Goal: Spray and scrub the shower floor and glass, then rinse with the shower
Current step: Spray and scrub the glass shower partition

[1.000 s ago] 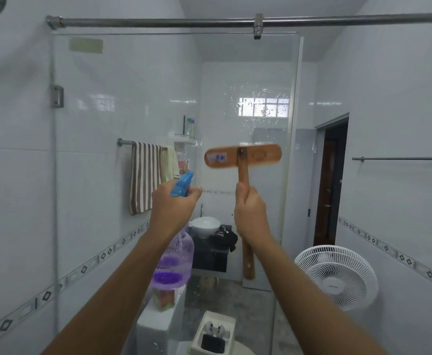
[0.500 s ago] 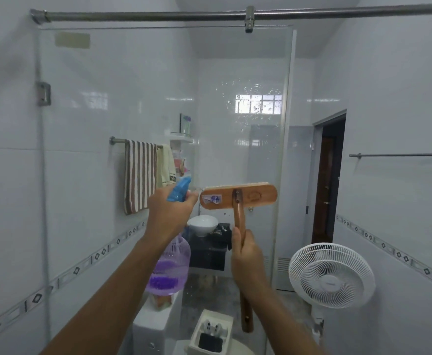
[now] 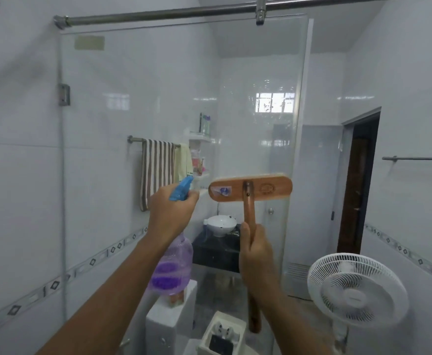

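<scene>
L hand (image 3: 170, 213) grips the neck of a clear purple plastic spray bottle w/ blue trigger head (image 3: 175, 254), nozzle aimed at the clear glass shower panel (image 3: 143, 103). R hand (image 3: 257, 254) wraps the handle of a long wooden scrub brush (image 3: 250, 189), head held crosswise up by the glass, just right of the nozzle. White pedestal fan (image 3: 357, 290) stands lower right.

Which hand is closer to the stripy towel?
Left. The left hand, gripping the spray bottle, is just right of the towel's lower end. The right hand, holding the brush, is farther right and lower.
</scene>
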The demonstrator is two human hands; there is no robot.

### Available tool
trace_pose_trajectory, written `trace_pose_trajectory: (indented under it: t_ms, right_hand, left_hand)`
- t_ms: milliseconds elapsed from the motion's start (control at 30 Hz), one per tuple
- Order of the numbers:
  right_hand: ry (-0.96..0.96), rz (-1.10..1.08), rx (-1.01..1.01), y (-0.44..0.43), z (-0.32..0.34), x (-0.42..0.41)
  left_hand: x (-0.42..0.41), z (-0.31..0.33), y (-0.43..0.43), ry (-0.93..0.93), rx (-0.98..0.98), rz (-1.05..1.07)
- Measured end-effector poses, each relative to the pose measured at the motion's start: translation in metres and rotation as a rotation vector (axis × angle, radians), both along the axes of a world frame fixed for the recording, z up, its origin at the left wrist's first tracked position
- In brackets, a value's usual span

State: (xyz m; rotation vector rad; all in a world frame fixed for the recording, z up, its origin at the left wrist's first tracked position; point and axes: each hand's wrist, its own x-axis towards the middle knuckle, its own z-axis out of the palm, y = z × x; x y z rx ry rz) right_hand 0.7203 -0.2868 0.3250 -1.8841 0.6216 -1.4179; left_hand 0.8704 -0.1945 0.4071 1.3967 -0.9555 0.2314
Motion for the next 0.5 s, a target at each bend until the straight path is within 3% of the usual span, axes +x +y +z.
trace_pose_trajectory:
  t_ms: [133, 367, 500]
  right_hand:
    - [0.015, 0.019, 0.051, 0.008, -0.005, 0.016]
    - [0.023, 0.015, -0.043, 0.015, 0.141, 0.052]
    - [0.062, -0.058, -0.034, 0.025, 0.113, 0.076]
  left_hand:
    - [0.005, -0.004, 0.007, 0.027, -0.002, 0.029]
    - [0.047, 0.004, 0.027, 0.031, -0.054, 0.019]
    - [0.077, 0.01, 0.041, 0.023, -0.052, -0.013]
